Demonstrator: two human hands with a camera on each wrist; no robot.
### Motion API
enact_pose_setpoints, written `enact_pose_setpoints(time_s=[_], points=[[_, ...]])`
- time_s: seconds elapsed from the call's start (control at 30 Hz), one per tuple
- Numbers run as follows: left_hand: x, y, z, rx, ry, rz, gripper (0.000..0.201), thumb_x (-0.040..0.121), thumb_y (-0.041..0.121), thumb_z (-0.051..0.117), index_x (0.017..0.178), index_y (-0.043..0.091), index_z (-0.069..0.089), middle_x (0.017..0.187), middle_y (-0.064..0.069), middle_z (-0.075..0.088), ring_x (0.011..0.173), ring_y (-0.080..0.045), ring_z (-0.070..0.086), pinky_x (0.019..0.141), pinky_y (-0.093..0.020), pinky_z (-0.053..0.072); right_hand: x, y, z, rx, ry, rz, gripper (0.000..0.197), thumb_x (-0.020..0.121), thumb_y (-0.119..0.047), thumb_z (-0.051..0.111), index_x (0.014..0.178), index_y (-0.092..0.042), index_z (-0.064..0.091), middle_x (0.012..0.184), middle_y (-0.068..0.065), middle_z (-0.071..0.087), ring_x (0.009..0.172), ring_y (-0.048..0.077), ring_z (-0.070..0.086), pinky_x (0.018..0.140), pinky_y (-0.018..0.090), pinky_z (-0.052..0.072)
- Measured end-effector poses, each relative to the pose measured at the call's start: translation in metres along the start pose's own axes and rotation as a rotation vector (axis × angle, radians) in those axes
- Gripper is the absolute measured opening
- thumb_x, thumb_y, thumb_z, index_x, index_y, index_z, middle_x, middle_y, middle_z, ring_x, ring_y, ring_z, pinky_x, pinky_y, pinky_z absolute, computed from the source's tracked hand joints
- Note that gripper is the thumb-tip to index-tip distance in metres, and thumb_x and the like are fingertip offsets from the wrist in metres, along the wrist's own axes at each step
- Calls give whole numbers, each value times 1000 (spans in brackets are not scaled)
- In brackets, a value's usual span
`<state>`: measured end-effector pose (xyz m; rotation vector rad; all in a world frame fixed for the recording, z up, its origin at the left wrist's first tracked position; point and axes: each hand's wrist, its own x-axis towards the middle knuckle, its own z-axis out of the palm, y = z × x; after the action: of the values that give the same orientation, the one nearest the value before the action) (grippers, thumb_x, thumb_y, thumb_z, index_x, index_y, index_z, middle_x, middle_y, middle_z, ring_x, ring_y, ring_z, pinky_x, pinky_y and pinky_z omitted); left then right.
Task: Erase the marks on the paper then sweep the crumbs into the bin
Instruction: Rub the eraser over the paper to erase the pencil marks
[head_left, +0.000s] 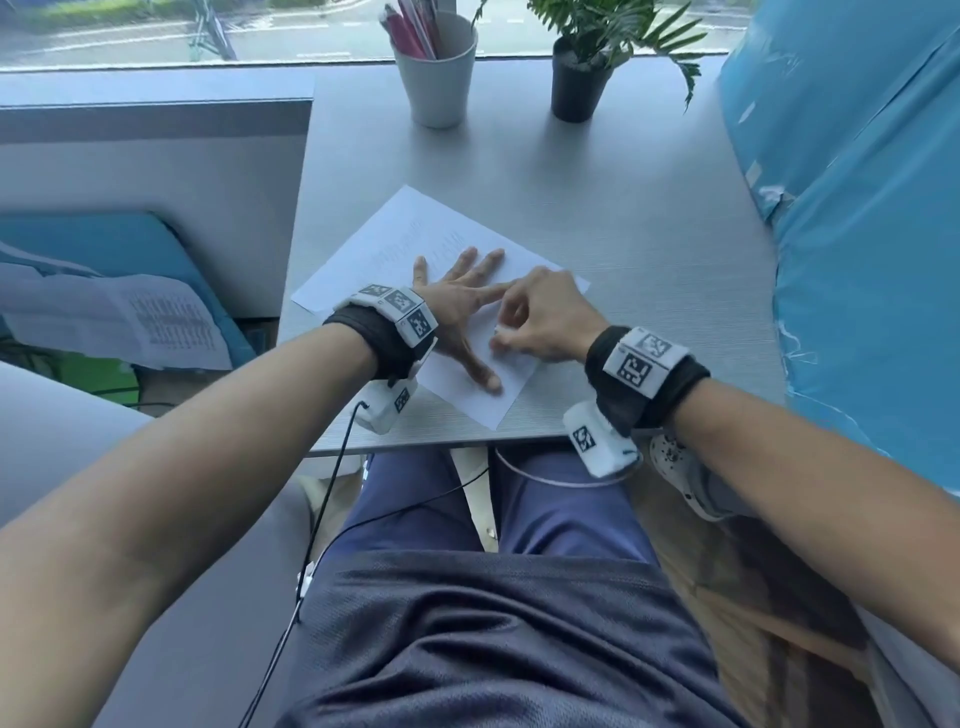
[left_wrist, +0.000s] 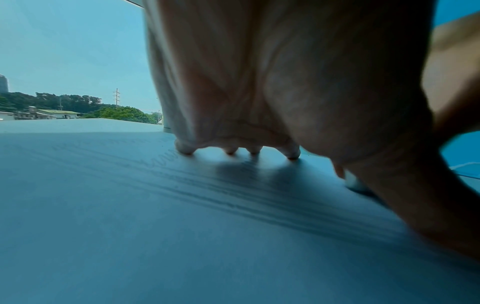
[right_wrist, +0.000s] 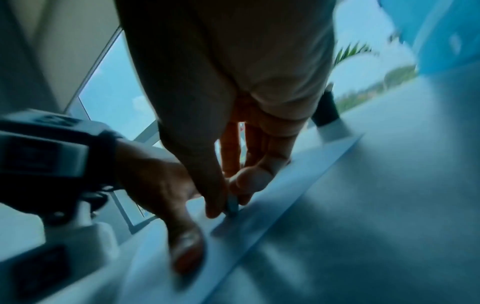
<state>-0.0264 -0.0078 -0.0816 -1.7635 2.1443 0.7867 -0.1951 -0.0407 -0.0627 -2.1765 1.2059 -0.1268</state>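
A white sheet of paper (head_left: 395, 244) lies askew on the grey table, with faint pencil marks (head_left: 402, 243) on its far half. My left hand (head_left: 462, 301) lies flat on the sheet, fingers spread and straight, pinning it down. My right hand (head_left: 540, 322) sits just right of it, fingers curled, pinching a small white eraser (head_left: 500, 332) against the paper. In the right wrist view the eraser (right_wrist: 232, 204) shows between thumb and fingertip, touching the sheet (right_wrist: 272, 197). The left wrist view shows my fingertips (left_wrist: 185, 149) pressed on the paper (left_wrist: 182, 216), with the eraser (left_wrist: 354, 182) at right.
A white cup of pens (head_left: 440, 67) and a potted plant (head_left: 582, 78) stand at the table's far edge by the window. Blue plastic-wrapped bulk (head_left: 857, 208) borders the table on the right. A low partition (head_left: 156, 171) lies to the left. No bin shows.
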Motion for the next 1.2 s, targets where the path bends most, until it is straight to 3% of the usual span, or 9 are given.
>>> enact_pose_setpoints(time_s=[0.17,0.33,0.4,0.53,0.67,0.73,0.9,1.03,1.2], points=[[1,-2,1,-17,4,9,145,33,87,74,148,57,-10,159,12,-31,144,-18,-33,105,-76,-13,11,10,-11,94,123,112,16,63,-28,84,74,-17,79,68,-4,71,65,5,64,59,14,47],[3,-2,1,-14,-6,13,149,33,87,74,150,52,-11,158,13,-32,144,-17,-34,105,-76,-13,11,5,-10,67,59,75,17,64,-27,85,75,-16,79,71,-4,71,68,5,65,63,17,51],[2,-2,2,-22,5,3,149,33,86,75,151,51,-10,159,13,-31,144,-17,-33,105,-76,-13,17,8,-14,94,149,128,17,64,-28,83,75,-17,78,69,-3,71,66,6,63,58,11,45],[2,-2,0,-20,-17,-1,152,29,89,71,151,50,-12,157,13,-34,143,-16,-35,105,-76,-14,4,-6,4,20,-20,-2,10,68,-21,81,72,-13,77,68,-2,70,63,8,63,57,17,48],[1,-2,1,-37,4,4,153,32,87,75,151,49,-13,159,14,-30,144,-16,-33,105,-76,-14,19,7,-12,99,159,118,16,64,-28,82,75,-17,79,69,-2,71,65,7,62,55,10,42],[1,-1,0,-22,-4,0,154,35,85,76,151,45,-17,158,13,-32,144,-16,-34,106,-76,-12,13,-1,-1,47,86,47,10,66,-24,80,72,-16,77,67,-2,68,58,5,58,50,11,40],[1,-1,-1,-20,1,-2,154,35,84,77,150,46,-19,158,14,-31,144,-15,-32,106,-76,-12,19,3,-7,101,168,101,17,65,-28,82,75,-15,79,71,-1,72,67,8,65,62,17,50],[2,1,-1,2,-13,-10,157,35,85,75,150,42,-22,157,13,-34,144,-17,-33,105,-76,-12,5,-10,7,-17,5,-41,8,70,-20,76,66,-13,74,68,1,70,61,10,60,55,17,43],[1,-3,1,-24,6,-2,155,32,86,76,151,48,-16,159,16,-30,144,-14,-32,106,-75,-14,24,14,-20,84,217,160,19,65,-28,82,76,-13,77,72,-1,71,70,9,65,67,19,52]])
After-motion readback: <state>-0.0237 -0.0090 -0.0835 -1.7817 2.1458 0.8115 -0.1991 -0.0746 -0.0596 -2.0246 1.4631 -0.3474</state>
